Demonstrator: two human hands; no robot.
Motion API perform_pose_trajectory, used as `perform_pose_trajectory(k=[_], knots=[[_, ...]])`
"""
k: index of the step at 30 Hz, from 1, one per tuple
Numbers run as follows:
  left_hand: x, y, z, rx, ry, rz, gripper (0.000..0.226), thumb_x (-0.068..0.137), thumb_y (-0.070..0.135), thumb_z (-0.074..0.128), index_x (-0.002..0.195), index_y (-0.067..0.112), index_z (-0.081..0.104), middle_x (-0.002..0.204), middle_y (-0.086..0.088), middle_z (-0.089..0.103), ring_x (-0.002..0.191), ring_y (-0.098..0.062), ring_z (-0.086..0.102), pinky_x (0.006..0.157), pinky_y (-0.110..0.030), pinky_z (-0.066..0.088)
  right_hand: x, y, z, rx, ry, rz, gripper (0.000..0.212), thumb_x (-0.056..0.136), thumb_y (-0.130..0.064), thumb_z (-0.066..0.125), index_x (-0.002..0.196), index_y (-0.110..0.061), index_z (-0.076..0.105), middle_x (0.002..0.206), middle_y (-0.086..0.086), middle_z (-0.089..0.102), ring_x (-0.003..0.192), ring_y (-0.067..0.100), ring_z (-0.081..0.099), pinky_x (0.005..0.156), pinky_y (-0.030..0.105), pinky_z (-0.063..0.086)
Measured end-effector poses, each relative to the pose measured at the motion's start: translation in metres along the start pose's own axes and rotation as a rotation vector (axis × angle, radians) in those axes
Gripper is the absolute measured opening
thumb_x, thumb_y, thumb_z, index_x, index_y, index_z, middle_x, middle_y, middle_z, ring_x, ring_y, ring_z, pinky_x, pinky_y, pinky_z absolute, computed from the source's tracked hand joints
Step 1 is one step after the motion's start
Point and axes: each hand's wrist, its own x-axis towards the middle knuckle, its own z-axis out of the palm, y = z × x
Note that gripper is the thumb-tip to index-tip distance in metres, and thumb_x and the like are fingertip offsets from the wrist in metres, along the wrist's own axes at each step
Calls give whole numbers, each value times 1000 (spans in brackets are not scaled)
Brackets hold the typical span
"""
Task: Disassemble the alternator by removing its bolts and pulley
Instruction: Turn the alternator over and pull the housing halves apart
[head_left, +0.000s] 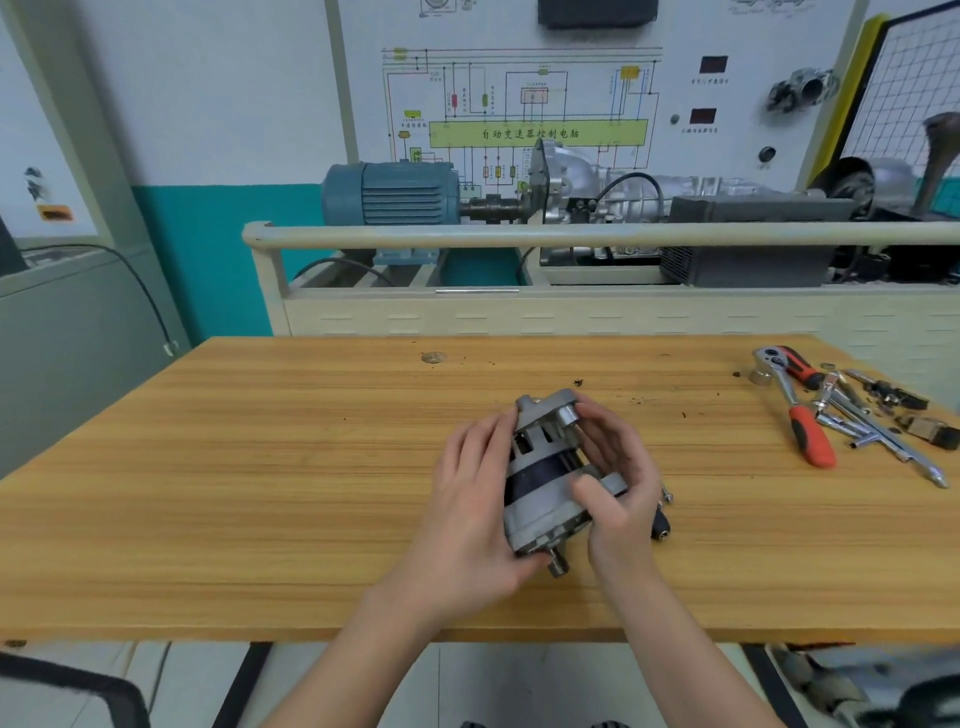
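A grey alternator (545, 467) with a dark middle band lies tilted on the wooden table (260, 493), its shaft end pointing toward me. My left hand (472, 499) cups its left side, fingers curled under the housing. On the other side, my right hand (618, 478) wraps around it, with the thumb pressed on the housing. Just right of that hand lie a dark socket piece (661, 525) and loose bolts (666, 493), partly hidden.
At the table's far right lie a ratchet wrench (795, 405) with a red and black handle, chrome extension bars (878, 431) and several small parts. Behind the table stands a training bench (519, 234) with a blue motor and a gearbox.
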Motion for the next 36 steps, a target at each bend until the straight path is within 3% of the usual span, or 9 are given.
perform_pose_trajectory(k=[4,8,14,19,25,30,32,34,36], knots=[[-9,5,7,128,0,95,125,63,46,81,153,25,-4,151,10,15,141,-15,8,117,-38,15,-14,-1,-14,1,-12,-31,67,58,12,47,123,-4,50,131,13,56,121,23,55,96,28,48],[-10,6,11,245,13,199,119,61,39,85,151,13,12,150,-7,31,138,-23,17,113,-53,28,-25,3,-26,-13,-54,43,71,61,9,48,129,-10,46,129,3,58,120,20,55,94,25,47],[-6,-5,9,195,41,186,115,64,34,84,152,14,14,150,0,25,139,-19,15,114,-43,19,-18,8,-36,-150,-237,155,79,71,-2,55,143,-31,36,140,-11,49,130,14,46,96,23,45],[-10,-19,17,296,82,286,102,70,35,82,150,7,25,147,-7,41,139,-24,29,115,-52,26,-25,16,-43,-234,-376,216,88,77,-3,56,148,-43,22,149,-19,35,138,8,35,103,21,40],[-1,-34,13,283,56,317,106,68,40,78,151,13,19,148,-2,32,140,-22,25,118,-43,16,-18,19,-44,-340,-447,262,82,85,-27,60,144,-58,11,148,-33,27,138,-3,29,103,13,36],[3,-44,9,290,41,273,117,63,63,78,151,16,17,150,-4,34,142,-20,22,119,-44,17,-10,15,-35,-434,-505,246,85,85,-45,60,142,-62,-1,149,-36,18,140,-2,26,114,40,34],[2,-43,7,272,35,255,116,65,71,71,152,18,16,153,-2,32,144,-15,17,119,-43,15,-11,14,-33,-439,-497,238,87,83,-46,62,142,-61,-1,149,-32,19,139,-3,28,114,42,34],[-1,-41,5,191,33,219,108,70,71,66,152,22,17,154,3,30,146,-10,12,119,-41,15,-13,15,-31,-428,-489,233,89,83,-40,64,143,-58,1,147,-36,19,137,-7,28,114,37,34],[-3,-39,3,56,35,162,96,75,66,65,151,27,22,152,9,30,146,-8,13,118,-36,15,-12,13,-30,-426,-469,205,94,80,-31,68,143,-56,2,142,-46,17,134,-15,26,111,24,34]])
